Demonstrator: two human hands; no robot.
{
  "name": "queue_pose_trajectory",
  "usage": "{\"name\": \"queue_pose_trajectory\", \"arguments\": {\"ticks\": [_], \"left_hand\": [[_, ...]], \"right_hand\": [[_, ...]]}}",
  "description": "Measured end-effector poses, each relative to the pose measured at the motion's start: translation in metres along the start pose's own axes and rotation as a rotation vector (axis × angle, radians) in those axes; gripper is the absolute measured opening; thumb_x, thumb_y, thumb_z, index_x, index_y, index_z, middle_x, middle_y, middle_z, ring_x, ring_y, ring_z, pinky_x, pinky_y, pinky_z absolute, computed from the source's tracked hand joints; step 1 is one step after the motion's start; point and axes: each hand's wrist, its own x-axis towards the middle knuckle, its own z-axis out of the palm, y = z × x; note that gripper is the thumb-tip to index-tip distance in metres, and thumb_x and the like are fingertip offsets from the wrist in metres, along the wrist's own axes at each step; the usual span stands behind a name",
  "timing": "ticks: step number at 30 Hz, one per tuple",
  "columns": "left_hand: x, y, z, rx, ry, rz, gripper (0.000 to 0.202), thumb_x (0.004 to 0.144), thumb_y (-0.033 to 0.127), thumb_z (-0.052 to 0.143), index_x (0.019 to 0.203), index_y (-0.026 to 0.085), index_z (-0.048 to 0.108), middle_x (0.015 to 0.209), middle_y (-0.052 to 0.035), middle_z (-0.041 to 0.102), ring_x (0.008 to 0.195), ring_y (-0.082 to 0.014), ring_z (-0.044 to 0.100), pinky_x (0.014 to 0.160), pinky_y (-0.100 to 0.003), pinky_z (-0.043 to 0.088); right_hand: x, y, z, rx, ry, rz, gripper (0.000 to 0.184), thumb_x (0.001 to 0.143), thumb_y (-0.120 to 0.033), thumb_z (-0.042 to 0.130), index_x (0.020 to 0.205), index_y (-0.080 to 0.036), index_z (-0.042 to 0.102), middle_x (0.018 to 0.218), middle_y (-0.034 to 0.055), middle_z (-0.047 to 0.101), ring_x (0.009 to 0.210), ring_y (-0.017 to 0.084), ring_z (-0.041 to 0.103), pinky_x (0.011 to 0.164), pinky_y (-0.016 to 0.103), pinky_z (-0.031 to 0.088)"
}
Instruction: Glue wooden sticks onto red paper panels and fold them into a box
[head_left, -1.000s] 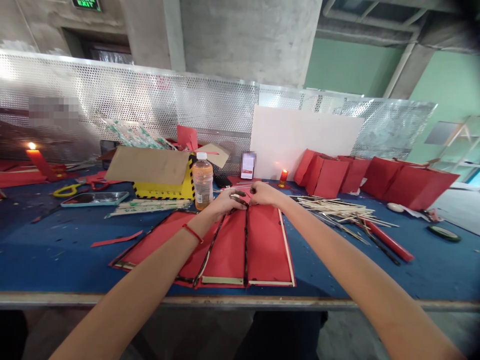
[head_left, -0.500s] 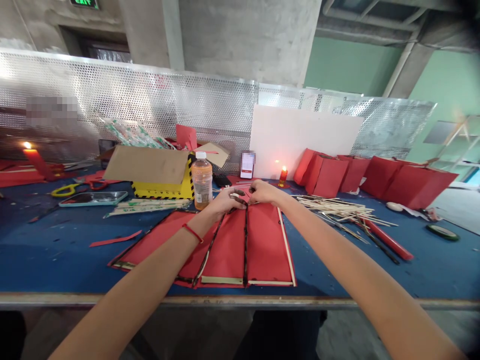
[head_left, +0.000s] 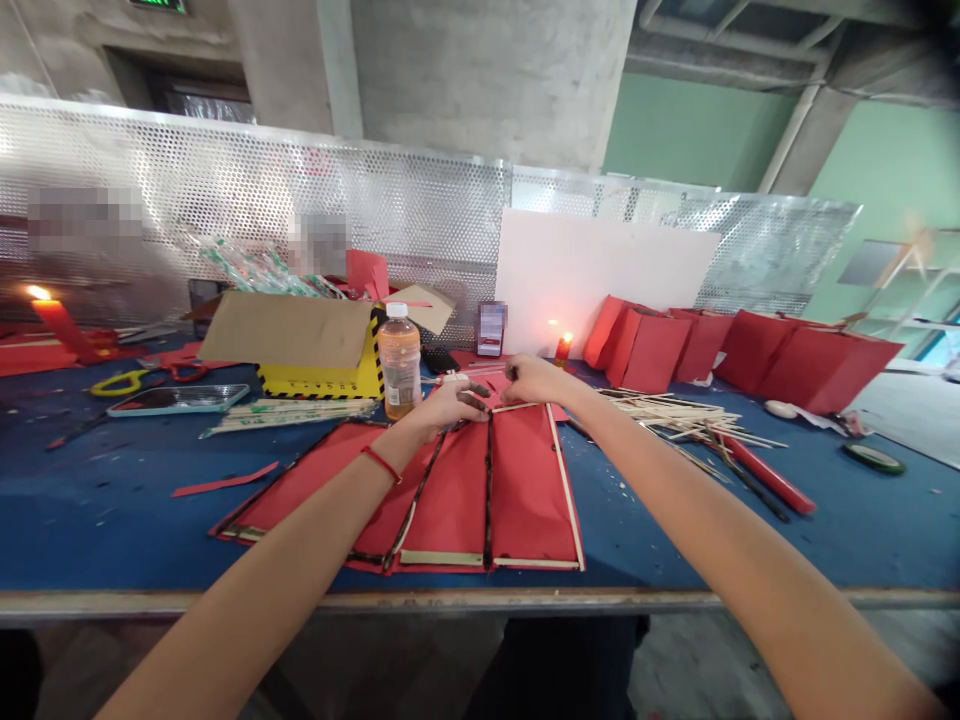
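A red paper panel (head_left: pixel 444 500) lies in front of me, divided by dark, soot-coloured seams, with pale thin sticks (head_left: pixel 566 485) along some edges. My left hand (head_left: pixel 452 403) rests at its far edge, fingers stretched toward the middle seam and darkened at the tips. A short pale stick (head_left: pixel 517 406) lies along the far edge of the right section, its left end by my left fingertips. Just beyond that edge, my right hand (head_left: pixel 536 380) is closed with curled fingers; anything in them is hidden. Both forearms reach over the table.
A drink bottle (head_left: pixel 400 362) and yellow box (head_left: pixel 315 378) stand behind my left hand. Lit candles burn at the left (head_left: pixel 56 322) and behind my right hand (head_left: pixel 564 347). Loose sticks (head_left: pixel 667 412), a red candle (head_left: pixel 769 475) and red paper bags (head_left: pixel 652 348) occupy the right side.
My right hand has lifted slightly off the panel's far edge, uncovering the short pale stick there. My left hand stays nearly in place. The view has shifted slightly.
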Motion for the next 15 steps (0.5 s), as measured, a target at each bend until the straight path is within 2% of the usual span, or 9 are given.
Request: {"name": "queue_pose_trajectory", "arguments": {"ticks": [2, 6, 10, 15], "left_hand": [[0.0, 0.0, 0.0, 0.092, -0.006, 0.031, 0.039, 0.05, 0.012, 0.079, 0.085, 0.015, 0.063, 0.07, -0.001, 0.068, 0.072, -0.0161, 0.064, 0.07, -0.028, 0.048], [0.002, -0.007, 0.003, 0.244, -0.036, 0.133, 0.03, 0.054, 0.014, 0.076, 0.081, 0.016, 0.065, 0.073, -0.0026, 0.067, 0.074, -0.0171, 0.064, 0.071, -0.028, 0.049], [0.003, -0.018, 0.008, 0.39, -0.031, 0.193, 0.02, 0.058, 0.012, 0.07, 0.076, 0.018, 0.064, 0.072, -0.0027, 0.066, 0.074, -0.0184, 0.063, 0.072, -0.029, 0.05], [-0.003, -0.02, 0.013, 0.576, 0.014, 0.394, 0.02, 0.07, 0.016, 0.065, 0.09, 0.02, 0.069, 0.097, -0.0068, 0.07, 0.095, -0.0228, 0.063, 0.09, -0.031, 0.048]], "right_hand": [[-0.009, 0.005, -0.005, -0.008, 0.056, -0.025, 0.022, 0.076, -0.033, 0.067, 0.089, -0.015, 0.066, 0.09, 0.0076, 0.069, 0.075, 0.017, 0.059, 0.058, 0.025, 0.037], [-0.026, 0.018, -0.014, 0.081, 0.176, -0.039, 0.036, 0.087, -0.05, 0.055, 0.078, -0.016, 0.062, 0.083, 0.0082, 0.069, 0.074, 0.017, 0.061, 0.063, 0.025, 0.04], [-0.029, 0.043, -0.017, 0.373, 0.295, -0.038, 0.048, 0.095, -0.056, 0.038, 0.074, -0.017, 0.058, 0.075, 0.0075, 0.07, 0.07, 0.016, 0.065, 0.068, 0.025, 0.046], [-0.035, 0.071, -0.017, 0.787, 0.353, 0.066, 0.068, 0.081, -0.083, 0.027, 0.071, -0.019, 0.049, 0.066, 0.0092, 0.068, 0.057, 0.015, 0.063, 0.056, 0.023, 0.047]]}}
